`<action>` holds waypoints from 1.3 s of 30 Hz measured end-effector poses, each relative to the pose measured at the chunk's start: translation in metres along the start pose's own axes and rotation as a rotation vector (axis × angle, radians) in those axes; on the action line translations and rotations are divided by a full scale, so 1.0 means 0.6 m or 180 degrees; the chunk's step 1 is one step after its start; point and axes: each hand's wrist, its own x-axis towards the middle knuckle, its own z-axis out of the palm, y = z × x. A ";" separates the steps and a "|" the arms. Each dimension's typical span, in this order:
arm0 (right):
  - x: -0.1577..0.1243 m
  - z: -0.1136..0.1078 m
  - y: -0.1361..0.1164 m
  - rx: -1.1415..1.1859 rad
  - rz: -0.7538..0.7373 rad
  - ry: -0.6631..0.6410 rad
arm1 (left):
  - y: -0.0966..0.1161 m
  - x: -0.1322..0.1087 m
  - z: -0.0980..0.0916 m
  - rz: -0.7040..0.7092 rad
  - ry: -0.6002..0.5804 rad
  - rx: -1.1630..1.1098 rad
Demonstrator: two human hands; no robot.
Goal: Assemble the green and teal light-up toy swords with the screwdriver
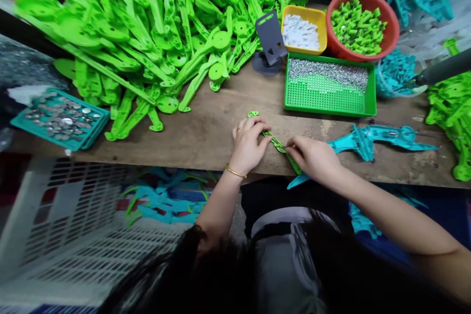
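Note:
My left hand (250, 143), with a gold bangle at the wrist, presses on a narrow green plastic part (274, 141) lying on the table near its front edge. Its fingers are closed over the upper end of that part. At the other end, my right hand (312, 157) has thumb and forefinger pinched together; whatever lies between them is too small to make out. Just right of it rests a long turquoise plastic part (386, 137), with thin dark and reddish lines along it. A turquoise tip (298, 180) pokes out below my right hand.
A large heap of green parts (165, 24) covers the back left. Further right stand a green tray of screws (327, 104), a yellow tub (323, 34), a red bowl (392, 34) and a grey phone stand (271, 39). Teal trays (79, 142) hold metal discs. A white crate (73, 235) stands below.

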 end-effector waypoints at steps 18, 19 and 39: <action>-0.039 0.042 0.010 -0.1085 -0.0893 0.0596 | 0.003 -0.050 0.033 0.1394 0.0133 0.0123; -0.040 0.043 0.009 -0.1079 -0.0892 0.0582 | 0.003 -0.047 0.031 0.1420 0.0085 0.0185; -0.067 0.063 0.034 -0.0706 -0.1008 0.1087 | -0.007 -0.071 0.023 0.1994 -0.0587 0.0594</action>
